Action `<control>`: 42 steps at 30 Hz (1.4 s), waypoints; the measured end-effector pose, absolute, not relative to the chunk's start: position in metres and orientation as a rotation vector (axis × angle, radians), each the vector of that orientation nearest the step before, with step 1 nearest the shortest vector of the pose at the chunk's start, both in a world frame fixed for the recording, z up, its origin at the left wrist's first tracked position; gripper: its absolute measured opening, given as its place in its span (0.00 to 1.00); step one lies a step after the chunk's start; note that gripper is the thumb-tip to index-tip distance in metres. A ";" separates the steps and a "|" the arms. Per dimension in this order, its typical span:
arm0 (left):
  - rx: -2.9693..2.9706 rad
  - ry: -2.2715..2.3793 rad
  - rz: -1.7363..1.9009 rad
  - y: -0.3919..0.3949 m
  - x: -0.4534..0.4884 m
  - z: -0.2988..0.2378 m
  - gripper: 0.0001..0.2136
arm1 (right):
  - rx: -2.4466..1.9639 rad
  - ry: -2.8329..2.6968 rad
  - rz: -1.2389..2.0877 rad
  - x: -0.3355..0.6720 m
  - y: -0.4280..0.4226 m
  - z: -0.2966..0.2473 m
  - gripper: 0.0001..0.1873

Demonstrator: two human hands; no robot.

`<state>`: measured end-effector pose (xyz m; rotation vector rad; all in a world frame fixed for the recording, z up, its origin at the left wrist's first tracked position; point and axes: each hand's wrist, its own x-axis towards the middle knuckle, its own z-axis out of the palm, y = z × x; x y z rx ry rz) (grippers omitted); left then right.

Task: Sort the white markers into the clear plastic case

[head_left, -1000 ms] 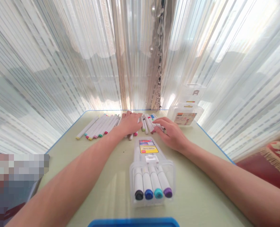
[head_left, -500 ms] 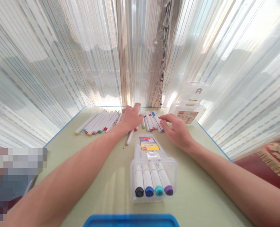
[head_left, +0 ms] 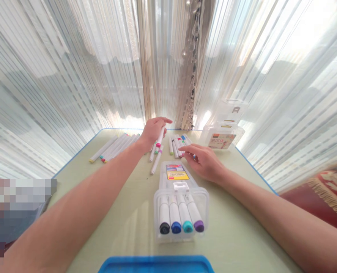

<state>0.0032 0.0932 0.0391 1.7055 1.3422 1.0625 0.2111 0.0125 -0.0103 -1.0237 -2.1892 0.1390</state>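
Observation:
My left hand (head_left: 155,131) is closed around a white marker (head_left: 160,138) with a pink end, lifted a little off the table. Below it lie a few loose white markers (head_left: 157,161), one with a lilac band. My right hand (head_left: 205,161) hovers palm down with fingers apart, at the near end of a row of markers (head_left: 175,146) with green, dark red and blue ends. It partly covers that row. Nearer to me, a clear plastic case (head_left: 182,191) holds markers with black, blue, turquoise and purple ends.
More white markers (head_left: 114,146) lie side by side at the left, partly behind my left arm. An open clear case (head_left: 222,131) stands at the back right. A blue tray edge (head_left: 157,261) shows in front. Curtains (head_left: 114,76) hang behind the table (head_left: 123,204).
My left hand has raised the pink-ended marker, uncovering markers beneath it. My right hand has moved left and slightly nearer, over the ends of the right-hand row.

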 end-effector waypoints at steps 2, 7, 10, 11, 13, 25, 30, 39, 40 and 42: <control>1.662 1.261 0.899 0.092 -0.002 0.042 0.17 | -1.047 -2.190 0.128 0.211 0.012 -0.010 0.15; 1.567 1.151 0.483 0.089 -0.018 0.043 0.11 | -1.059 -2.149 0.141 0.212 0.011 -0.008 0.14; 1.534 1.120 0.347 0.089 -0.020 0.041 0.11 | -1.062 -2.141 0.152 0.212 0.011 -0.008 0.13; 1.532 1.112 0.326 0.089 -0.019 0.041 0.11 | -1.065 -2.140 0.154 0.212 0.011 -0.008 0.13; 1.539 1.104 0.308 0.088 -0.016 0.041 0.11 | -1.070 -2.139 0.159 0.213 0.011 -0.009 0.13; 1.520 1.052 0.963 0.091 0.009 0.038 0.16 | -1.064 -2.042 0.203 0.212 0.010 -0.006 0.10; 1.383 0.844 1.297 0.088 0.027 0.036 0.33 | -0.994 -1.841 0.519 0.217 0.014 -0.009 0.23; 1.321 0.822 1.408 0.042 0.036 0.062 0.10 | -0.891 -1.693 0.401 0.212 0.010 -0.009 0.14; 1.326 0.835 1.425 0.036 0.032 0.064 0.06 | -0.874 -1.693 0.383 0.212 0.007 -0.007 0.13; 1.383 0.851 1.463 0.023 0.021 0.066 0.03 | -0.837 -1.695 0.368 0.210 0.001 -0.003 0.13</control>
